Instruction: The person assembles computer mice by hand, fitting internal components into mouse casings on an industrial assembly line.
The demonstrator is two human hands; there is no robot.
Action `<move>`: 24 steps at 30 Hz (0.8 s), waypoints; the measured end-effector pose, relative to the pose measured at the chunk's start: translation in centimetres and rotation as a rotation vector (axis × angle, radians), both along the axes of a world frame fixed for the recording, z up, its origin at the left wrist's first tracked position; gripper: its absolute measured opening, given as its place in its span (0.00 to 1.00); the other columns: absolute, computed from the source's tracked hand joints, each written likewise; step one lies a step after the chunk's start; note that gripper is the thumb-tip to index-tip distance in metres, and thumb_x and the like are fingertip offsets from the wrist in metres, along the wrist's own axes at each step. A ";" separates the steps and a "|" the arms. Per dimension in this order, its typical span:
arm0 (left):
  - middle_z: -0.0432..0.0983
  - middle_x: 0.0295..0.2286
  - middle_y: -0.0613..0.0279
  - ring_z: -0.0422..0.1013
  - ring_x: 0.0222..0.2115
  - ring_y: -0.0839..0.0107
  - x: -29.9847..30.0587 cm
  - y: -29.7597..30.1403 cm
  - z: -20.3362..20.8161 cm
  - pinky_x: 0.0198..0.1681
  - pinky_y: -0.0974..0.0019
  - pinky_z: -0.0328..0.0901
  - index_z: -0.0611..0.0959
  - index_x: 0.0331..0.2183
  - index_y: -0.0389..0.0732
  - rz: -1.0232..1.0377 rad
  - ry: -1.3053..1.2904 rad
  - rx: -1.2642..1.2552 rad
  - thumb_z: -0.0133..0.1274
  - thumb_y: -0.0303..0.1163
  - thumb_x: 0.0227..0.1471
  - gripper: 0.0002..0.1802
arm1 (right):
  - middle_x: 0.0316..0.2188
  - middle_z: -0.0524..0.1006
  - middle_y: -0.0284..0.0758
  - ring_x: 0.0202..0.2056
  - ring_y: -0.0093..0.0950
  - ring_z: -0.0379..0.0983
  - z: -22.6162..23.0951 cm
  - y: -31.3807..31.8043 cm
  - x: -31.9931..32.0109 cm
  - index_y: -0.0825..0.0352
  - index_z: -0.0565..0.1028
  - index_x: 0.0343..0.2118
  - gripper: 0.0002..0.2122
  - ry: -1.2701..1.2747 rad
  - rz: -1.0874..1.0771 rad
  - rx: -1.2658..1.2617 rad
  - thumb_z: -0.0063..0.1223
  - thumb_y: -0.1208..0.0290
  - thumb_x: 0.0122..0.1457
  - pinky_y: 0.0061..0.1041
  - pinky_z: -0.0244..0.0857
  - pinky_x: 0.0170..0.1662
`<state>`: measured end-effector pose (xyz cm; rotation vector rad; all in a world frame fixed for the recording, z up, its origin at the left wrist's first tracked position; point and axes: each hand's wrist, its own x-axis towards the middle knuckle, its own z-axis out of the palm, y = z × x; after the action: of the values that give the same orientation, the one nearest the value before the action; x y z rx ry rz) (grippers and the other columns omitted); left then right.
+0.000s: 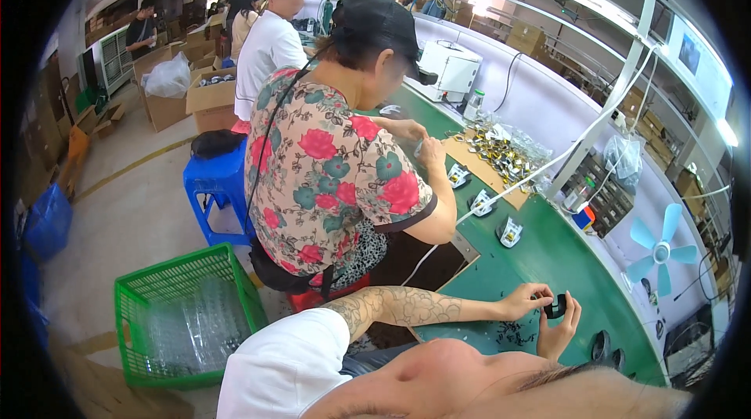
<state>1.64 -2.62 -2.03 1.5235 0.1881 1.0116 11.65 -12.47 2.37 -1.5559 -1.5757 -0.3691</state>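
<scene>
A small black curved plastic part (555, 307) is held up over the green workbench (547, 262) between my two hands. My left hand (526, 302), at the end of a tattooed forearm, pinches its left side. On the other side my right hand (558, 331) grips it between thumb and fingers. A scatter of tiny black pieces (512, 334) lies on the bench just below my left wrist. Two black rounded parts (601, 345) rest to the right of my right hand. Farther up the bench sit several grey-and-white housings (510, 232).
A co-worker in a flowered shirt (328, 161) sits close on my left, handling something small beside a heap of yellow-and-black parts (508, 154). A light-blue fan (662, 251) stands right. On the floor are a green crate (188, 262) and blue stool (215, 176).
</scene>
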 end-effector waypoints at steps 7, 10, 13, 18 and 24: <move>0.71 0.26 0.67 0.66 0.30 0.81 0.1 -1.0 0.6 0.35 0.74 0.62 0.74 0.29 0.35 -0.107 -0.127 -0.055 0.49 0.29 0.53 0.07 | 0.39 0.68 0.41 0.41 0.40 0.67 0.1 -1.1 -0.8 0.68 0.68 0.44 0.26 0.120 0.075 0.150 0.58 0.83 0.36 0.33 0.62 0.44; 0.71 0.26 0.67 0.66 0.29 0.82 0.5 -2.4 0.5 0.34 0.76 0.62 0.73 0.29 0.35 -0.060 -0.122 0.000 0.48 0.30 0.54 0.07 | 0.36 0.68 0.40 0.38 0.39 0.68 -0.3 -2.2 -0.4 0.68 0.69 0.42 0.25 0.108 0.091 0.187 0.55 0.85 0.34 0.32 0.63 0.42; 0.72 0.26 0.66 0.67 0.30 0.82 0.3 -1.9 0.0 0.35 0.76 0.63 0.73 0.29 0.35 -0.063 -0.057 -0.034 0.46 0.29 0.54 0.07 | 0.36 0.69 0.40 0.38 0.39 0.68 -1.3 -2.0 -0.2 0.68 0.69 0.41 0.24 -0.007 0.179 0.169 0.55 0.86 0.34 0.32 0.63 0.42; 0.73 0.27 0.65 0.69 0.29 0.80 0.1 -1.5 0.2 0.32 0.74 0.64 0.73 0.29 0.36 -0.119 -0.150 -0.176 0.46 0.29 0.54 0.07 | 0.45 0.67 0.42 0.45 0.41 0.65 -0.8 -1.8 -1.5 0.63 0.69 0.47 0.27 0.167 0.054 0.107 0.54 0.85 0.38 0.35 0.61 0.47; 0.70 0.23 0.68 0.67 0.25 0.83 -0.1 -0.1 -0.6 0.29 0.75 0.64 0.71 0.28 0.37 -0.027 -0.156 -0.188 0.46 0.30 0.55 0.07 | 0.50 0.65 0.43 0.47 0.42 0.64 -1.4 -1.4 -1.3 0.63 0.70 0.46 0.26 -0.123 0.100 0.026 0.56 0.84 0.39 0.36 0.61 0.47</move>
<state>1.54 -2.71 -2.66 1.2689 0.1478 1.0561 10.34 -13.90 1.01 -1.4518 -1.7290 -0.4354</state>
